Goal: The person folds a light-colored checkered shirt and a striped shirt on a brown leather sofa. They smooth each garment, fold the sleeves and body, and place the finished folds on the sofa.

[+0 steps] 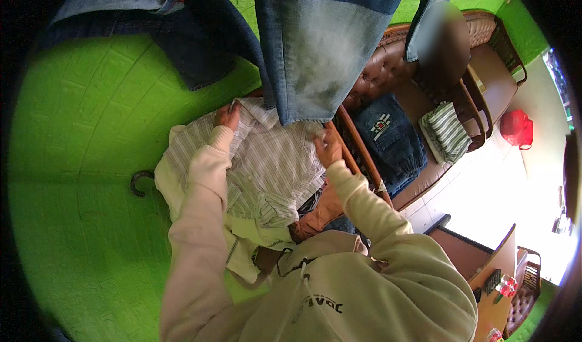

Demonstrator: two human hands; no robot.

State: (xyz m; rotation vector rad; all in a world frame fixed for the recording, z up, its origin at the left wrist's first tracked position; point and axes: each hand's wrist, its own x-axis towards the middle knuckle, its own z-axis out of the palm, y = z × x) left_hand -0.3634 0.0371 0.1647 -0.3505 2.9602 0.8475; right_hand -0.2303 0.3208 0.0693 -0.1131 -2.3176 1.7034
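1. Your left hand (228, 116) is at the far left corner of the striped shirt (267, 166). The fingers are closed on the cloth near the collar, so this hand has hold of the shirt.
2. Your right hand (327, 148) is at the right edge of the same shirt. The fingers are curled against the cloth there and seem to pinch it, but the grip itself is partly hidden.
3. The striped shirt is spread between your two hands, in front of your chest. It lies over a pale yellow garment (182, 187) and a brown garment (315, 212).
4. A pair of faded blue jeans (315, 51) hangs from above, and its lower end covers the far part of the shirt, between your hands.
5. A darker denim piece (182, 45) hangs on the far left, against the green wall (91, 160).
6. On the right is a brown leather sofa (388, 63). On its seat lie folded dark jeans (391, 142) and a folded green striped cloth (445, 133), just beside each other.
7. A red bag (517, 128) lies on the pale floor, far right.
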